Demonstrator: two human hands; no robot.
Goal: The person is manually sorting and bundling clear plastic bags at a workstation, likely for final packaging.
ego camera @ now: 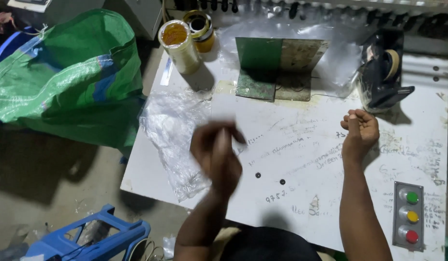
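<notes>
My left hand (216, 153) hovers blurred over the white table (301, 159), fingers drawn together, just right of a crumpled clear plastic bag (173, 140); whether it holds anything cannot be made out. My right hand (360, 129) rests on the table as a loose fist, close to the black tape dispenser (383, 75) with its roll of tape. Nothing shows inside that fist.
A green bent metal bracket (274, 67) stands at the back centre. Two jars (185, 43) sit at the back left. A panel with green, yellow and red buttons (410, 217) is at the front right. A green woven sack (69, 77) and a blue plastic stool (88, 239) lie left of the table.
</notes>
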